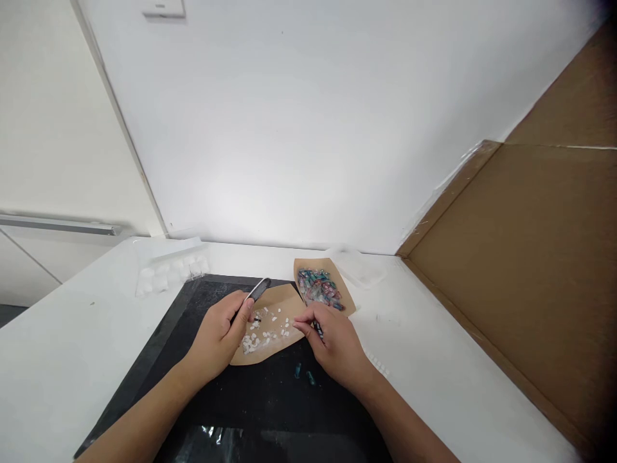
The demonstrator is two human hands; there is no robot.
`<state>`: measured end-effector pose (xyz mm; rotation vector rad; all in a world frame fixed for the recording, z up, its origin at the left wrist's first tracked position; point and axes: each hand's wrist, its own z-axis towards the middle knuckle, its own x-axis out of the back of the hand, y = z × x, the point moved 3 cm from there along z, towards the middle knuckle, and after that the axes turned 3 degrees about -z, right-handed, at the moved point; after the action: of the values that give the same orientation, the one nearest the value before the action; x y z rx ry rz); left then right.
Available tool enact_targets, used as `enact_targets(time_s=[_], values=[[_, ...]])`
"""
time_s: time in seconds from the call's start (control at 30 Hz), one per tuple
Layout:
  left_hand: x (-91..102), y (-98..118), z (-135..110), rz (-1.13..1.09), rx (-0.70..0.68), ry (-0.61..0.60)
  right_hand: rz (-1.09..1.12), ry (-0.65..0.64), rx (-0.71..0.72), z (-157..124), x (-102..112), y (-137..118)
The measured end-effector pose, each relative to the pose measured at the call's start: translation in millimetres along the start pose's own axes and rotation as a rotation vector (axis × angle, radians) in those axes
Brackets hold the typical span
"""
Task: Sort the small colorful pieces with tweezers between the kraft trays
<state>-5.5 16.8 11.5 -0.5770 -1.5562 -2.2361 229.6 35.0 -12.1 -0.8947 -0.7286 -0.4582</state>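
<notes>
My left hand [222,331] is closed around a pair of metal tweezers [257,291], whose tips point down at a brown paper sheet [284,299] scattered with several small white pieces [263,326]. My right hand [332,341] is pinched at that sheet's right edge, gripping a small dark item [318,329] that I cannot make out. Behind it, a second brown paper [304,265] carries a heap of coloured beads [318,287]. Two teal pieces [304,373] lie loose on the black mat [207,379] just in front of my right hand.
The black mat lies on a white table [58,347] against a white wall. A clear plastic compartment tray [168,265] stands at the back left, a clear plastic bag [359,265] behind the beads. A large cardboard panel [525,270] leans along the right side.
</notes>
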Motion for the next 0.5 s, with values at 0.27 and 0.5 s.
enact_targets(time_s=[0.27,0.5], values=[[0.3,6.1,0.3,0.033,-0.029,-0.025,-0.020,-0.010,0.065,-1.7,-6.0,-4.9],[1.1,7.3,0.8,0.054,-0.047,-0.040,-0.003,0.054,0.014,1.8,2.5,1.7]])
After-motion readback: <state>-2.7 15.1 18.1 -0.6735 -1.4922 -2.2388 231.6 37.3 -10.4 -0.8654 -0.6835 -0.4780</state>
